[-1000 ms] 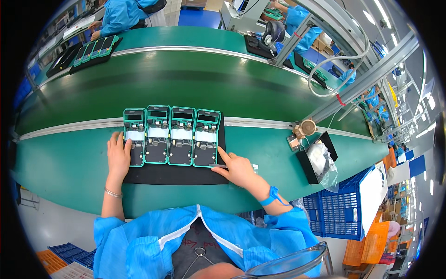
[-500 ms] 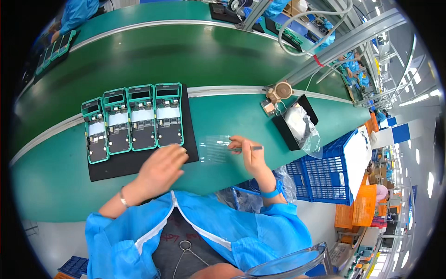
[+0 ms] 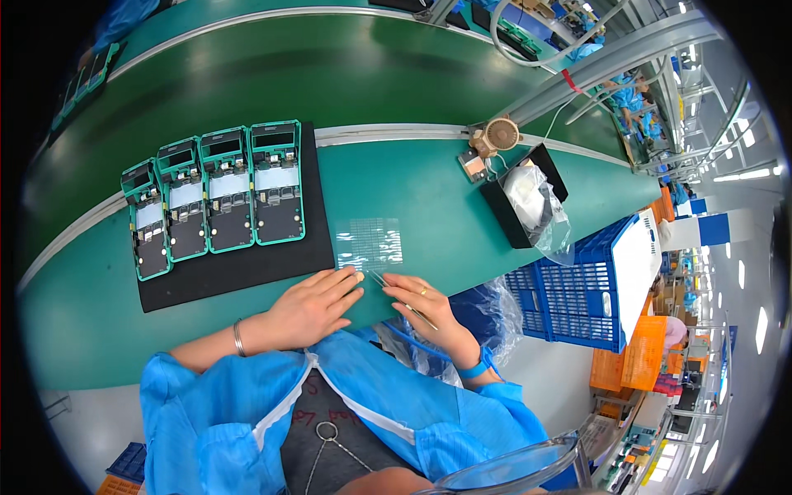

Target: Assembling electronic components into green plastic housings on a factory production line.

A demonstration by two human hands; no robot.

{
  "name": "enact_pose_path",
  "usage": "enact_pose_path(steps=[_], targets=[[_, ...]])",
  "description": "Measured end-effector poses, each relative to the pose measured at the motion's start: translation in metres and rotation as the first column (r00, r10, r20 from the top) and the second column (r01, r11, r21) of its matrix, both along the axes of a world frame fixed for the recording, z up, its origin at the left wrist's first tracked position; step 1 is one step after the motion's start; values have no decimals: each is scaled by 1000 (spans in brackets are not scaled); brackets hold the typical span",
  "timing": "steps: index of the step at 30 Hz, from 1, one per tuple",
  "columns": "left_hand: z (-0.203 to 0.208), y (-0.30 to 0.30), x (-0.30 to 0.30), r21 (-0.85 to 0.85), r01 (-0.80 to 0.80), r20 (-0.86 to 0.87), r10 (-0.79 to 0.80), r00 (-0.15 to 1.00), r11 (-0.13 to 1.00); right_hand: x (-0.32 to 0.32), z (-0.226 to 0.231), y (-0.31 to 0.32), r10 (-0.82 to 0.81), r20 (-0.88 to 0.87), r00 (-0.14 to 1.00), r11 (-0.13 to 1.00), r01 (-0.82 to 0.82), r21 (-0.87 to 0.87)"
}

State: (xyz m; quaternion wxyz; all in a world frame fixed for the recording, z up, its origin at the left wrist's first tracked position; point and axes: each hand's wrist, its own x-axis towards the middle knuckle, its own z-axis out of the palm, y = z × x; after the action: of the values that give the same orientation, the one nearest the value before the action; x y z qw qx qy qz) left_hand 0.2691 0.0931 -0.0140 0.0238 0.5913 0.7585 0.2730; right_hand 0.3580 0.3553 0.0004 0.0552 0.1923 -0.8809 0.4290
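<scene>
My right hand (image 3: 427, 313) is closed round thin metal tweezers (image 3: 422, 318), whose tips point toward the lower edge of a clear sheet (image 3: 371, 239) with rows of small marks. My left hand (image 3: 307, 312) lies low over the bench, fingers stretched out, their tips by the sheet's lower left corner. A small pale spot shows at one left fingertip; I cannot make out what it is. Left of the sheet, several green-framed device housings (image 3: 227, 190) with dark and white inner parts stand side by side on a black mat (image 3: 239, 268).
A black box (image 3: 503, 214) holding clear plastic bags stands right of the sheet, beside a small tan fan (image 3: 500, 134). A blue crate (image 3: 569, 301) is at the bench's right edge. Beyond the metal rail runs a dark green belt (image 3: 272, 74). Plastic bags hang by the near edge.
My right hand has come down and nearer with the tweezers, off the clear sheet. The left hand has moved right and lower, its fingers reaching the sheet's lower corner. The view has shifted slightly.
</scene>
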Motion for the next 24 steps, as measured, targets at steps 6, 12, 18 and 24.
enact_pose_path(steps=[6, 12, 18, 24], targets=[[0, 3, 1, 12, -12, -13, 13, 1000, 1000, -3, -6, 2, 52, -71, 996, 998, -50, 29], [1, 2, 0, 15, -8, -10, 8, 1000, 1000, -8, -6, 2, 74, -123, 990, 992, -61, 106], [-2, 1, -2, 16, 4, 12, -4, 1000, 1000, -10, -4, 2, 112, -152, 982, 982, -85, 171], [0, 0, -4, -1, 6, 20, -6, 1000, 1000, -16, -4, 0, 172, -235, 957, 956, -104, 276]])
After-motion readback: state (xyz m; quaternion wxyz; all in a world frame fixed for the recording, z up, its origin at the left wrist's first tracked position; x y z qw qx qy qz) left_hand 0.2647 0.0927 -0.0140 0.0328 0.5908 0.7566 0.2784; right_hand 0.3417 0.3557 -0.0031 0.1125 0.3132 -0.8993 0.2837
